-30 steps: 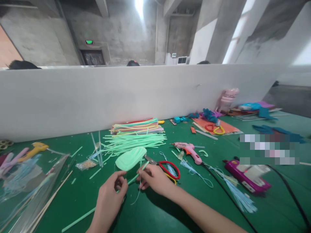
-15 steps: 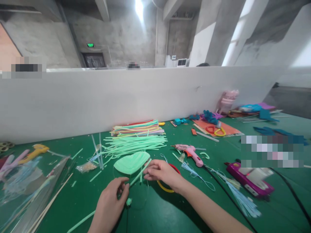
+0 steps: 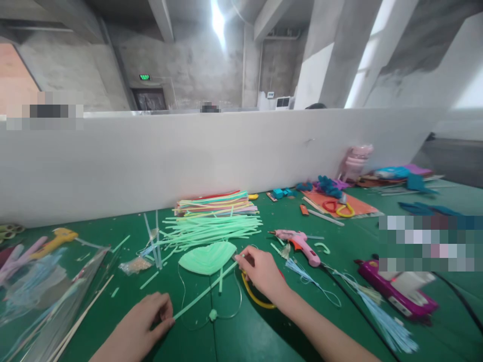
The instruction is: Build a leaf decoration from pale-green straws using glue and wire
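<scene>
My left hand (image 3: 141, 322) is closed in a pinch on the near end of a long pale green strip (image 3: 204, 294) that runs up to my right hand (image 3: 262, 274). The right hand's fingers pinch the strip's far end beside a green heart-shaped piece (image 3: 207, 257) lying flat on the green table (image 3: 241, 337). A thin thread loop with a small green bead (image 3: 213, 314) lies under the strip. Scissors with red and yellow handles (image 3: 256, 296) are partly covered by my right hand.
A loose pile of green strips (image 3: 211, 226) and a stack of coloured strips (image 3: 217, 202) lie behind the heart. A pink glue gun (image 3: 300, 240) and a purple device (image 3: 396, 289) are to the right, clear bags (image 3: 45, 286) to the left. A white partition (image 3: 188, 156) closes the back.
My left hand has drawn back to the left and toward me, sliding down the strip to its near end. The right hand has moved slightly right, and the bead now lies in the open.
</scene>
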Demonstrator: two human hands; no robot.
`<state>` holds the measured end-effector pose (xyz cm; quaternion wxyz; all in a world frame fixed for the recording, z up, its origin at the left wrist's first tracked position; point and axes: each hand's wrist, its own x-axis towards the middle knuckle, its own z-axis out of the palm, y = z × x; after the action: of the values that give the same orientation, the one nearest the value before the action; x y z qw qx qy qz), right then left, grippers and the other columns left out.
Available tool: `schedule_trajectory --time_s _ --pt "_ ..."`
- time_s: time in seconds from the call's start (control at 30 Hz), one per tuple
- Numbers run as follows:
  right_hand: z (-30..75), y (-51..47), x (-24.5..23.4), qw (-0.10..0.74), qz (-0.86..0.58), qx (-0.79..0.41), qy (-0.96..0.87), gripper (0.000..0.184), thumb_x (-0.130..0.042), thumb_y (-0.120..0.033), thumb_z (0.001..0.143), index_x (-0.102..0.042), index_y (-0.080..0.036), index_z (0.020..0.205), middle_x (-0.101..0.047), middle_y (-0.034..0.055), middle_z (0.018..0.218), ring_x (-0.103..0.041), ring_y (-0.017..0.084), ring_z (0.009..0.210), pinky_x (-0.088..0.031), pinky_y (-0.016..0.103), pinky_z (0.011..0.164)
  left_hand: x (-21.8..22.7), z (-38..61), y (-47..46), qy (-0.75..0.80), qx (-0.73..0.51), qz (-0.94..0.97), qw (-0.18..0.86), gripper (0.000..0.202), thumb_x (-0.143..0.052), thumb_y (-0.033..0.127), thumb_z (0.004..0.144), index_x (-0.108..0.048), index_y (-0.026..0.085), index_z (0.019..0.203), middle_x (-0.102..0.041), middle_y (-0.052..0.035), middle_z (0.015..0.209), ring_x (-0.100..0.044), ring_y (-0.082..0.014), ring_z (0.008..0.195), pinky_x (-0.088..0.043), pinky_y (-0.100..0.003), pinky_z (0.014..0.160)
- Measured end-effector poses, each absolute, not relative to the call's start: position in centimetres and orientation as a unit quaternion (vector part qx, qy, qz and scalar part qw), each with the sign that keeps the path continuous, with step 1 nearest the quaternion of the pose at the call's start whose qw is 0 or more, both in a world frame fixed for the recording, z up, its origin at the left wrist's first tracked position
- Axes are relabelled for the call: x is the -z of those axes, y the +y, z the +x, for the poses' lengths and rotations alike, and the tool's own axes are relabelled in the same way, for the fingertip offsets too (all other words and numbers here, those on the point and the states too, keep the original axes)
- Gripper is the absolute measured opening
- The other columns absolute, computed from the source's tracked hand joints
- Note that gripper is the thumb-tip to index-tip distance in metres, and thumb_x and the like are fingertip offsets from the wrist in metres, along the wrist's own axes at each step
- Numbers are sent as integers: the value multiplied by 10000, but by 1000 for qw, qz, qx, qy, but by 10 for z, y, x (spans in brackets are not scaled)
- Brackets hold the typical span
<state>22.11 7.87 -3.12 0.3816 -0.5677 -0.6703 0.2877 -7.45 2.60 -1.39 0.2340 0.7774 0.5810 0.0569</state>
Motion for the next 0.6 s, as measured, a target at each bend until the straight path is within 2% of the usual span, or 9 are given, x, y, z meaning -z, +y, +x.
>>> schedule_trajectory --time_s 0.13,0.27,0.37,0.43,0.5,0.6 --pt "219 76 28 434 -520 -330 -657 281 -456 -452 906 -525 -207 785 -667 10 670 -627 148 519 -468 252 527 14 -76 29 601 -108 763 212 259 -341 424 920 -483 239 806 -616 -7 759 -576 -182 680 -409 -271 657" --pt "218 77 29 467 -504 -406 -602 317 -460 -514 884 -512 -207 822 -659 11 669 -650 158 553 -482 237 475 9 -88 33 646 -137 728 182 253 -430 471 871 -559 253 882 -671 -14 811 -625 -209 734 -427 -282 682" --pt "220 83 33 481 -512 -429 -568 359 -487 -557 849 -506 -201 810 -658 11 655 -662 162 562 -513 248 494 5 -100 37 681 -147 691 192 307 -501 537 810 -613 252 825 -676 2 718 -609 -208 635 -426 -285 608" --pt "221 87 36 491 -512 -446 -546 388 -491 -584 833 -497 -198 805 -661 10 644 -670 164 562 -531 261 516 4 -103 38 685 -203 661 229 348 -548 575 767 -645 243 800 -690 1 734 -596 -195 610 -437 -278 579" --pt "222 90 37 498 -504 -472 -524 413 -505 -607 814 -486 -195 798 -661 10 633 -681 170 574 -544 274 536 4 -99 39 677 -303 611 278 397 -579 602 735 -674 225 813 -673 -5 667 -590 -193 596 -449 -271 541" --pt "221 89 34 502 -484 -521 -493 428 -616 -595 742 -493 -188 794 -667 15 668 -702 187 637 -566 300 607 7 -82 41 628 -438 529 365 432 -651 572 702 -704 206 926 -725 -40 819 -647 -212 787 -513 -279 670"
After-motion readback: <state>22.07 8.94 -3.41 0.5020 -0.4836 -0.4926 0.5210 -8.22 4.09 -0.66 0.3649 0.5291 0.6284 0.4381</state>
